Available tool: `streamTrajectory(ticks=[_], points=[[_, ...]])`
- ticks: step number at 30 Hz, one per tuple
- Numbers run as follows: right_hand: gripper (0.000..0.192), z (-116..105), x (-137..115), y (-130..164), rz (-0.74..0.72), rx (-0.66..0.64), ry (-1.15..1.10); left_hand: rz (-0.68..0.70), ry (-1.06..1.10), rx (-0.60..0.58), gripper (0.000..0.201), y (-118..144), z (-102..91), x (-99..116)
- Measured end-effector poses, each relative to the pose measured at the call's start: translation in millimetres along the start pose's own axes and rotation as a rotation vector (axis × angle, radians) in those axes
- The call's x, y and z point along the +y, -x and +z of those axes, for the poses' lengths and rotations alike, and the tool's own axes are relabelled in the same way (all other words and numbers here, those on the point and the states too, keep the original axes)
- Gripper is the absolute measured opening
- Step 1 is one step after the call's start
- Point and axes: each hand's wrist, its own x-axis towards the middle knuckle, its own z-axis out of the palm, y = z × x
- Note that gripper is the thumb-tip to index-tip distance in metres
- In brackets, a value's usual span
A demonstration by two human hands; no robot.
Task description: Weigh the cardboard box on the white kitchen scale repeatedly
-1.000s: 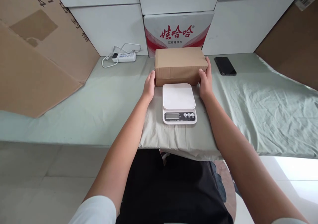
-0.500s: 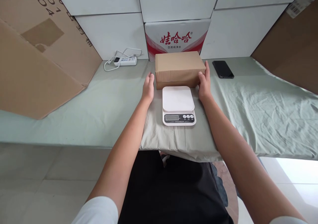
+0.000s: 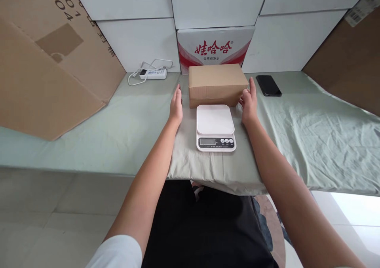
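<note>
A closed brown cardboard box (image 3: 218, 86) rests on the cloth-covered table, right behind a white kitchen scale (image 3: 215, 120) with a dark button panel and a small display. My left hand (image 3: 176, 106) stands upright on its edge to the left of the box, a gap between them, fingers straight and holding nothing. At the box's front right corner is my right hand (image 3: 248, 101), its fingers spread and one pointing up. The fingertips lie close to the box's side; whether they touch it I cannot tell.
A black phone (image 3: 268, 86) lies to the right. A white power strip (image 3: 153, 73) with a cable lies at the back left. Behind the box stands a printed carton (image 3: 216, 44). Large cardboard sheets flank the table at left (image 3: 59, 82) and right (image 3: 344, 62).
My right hand has shifted slightly outward from the box's right corner, its fingers spreading. My left hand remains beside the box, a little farther from it. The view has tilted slightly.
</note>
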Motion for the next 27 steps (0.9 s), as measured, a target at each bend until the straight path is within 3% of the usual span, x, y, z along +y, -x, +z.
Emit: streamTrajectory(ticks=[20,27], points=[[0.112,1.5,-2.7,0.3,-0.003,0.01,0.017,-0.036,0.035,-0.018,0.097,8.6,9.3,12.0],[0.097,0.3,1.1,0.8,-0.005,0.0,0.025,-0.078,-0.024,-0.072,0.08,20.6,12.9,30.0]])
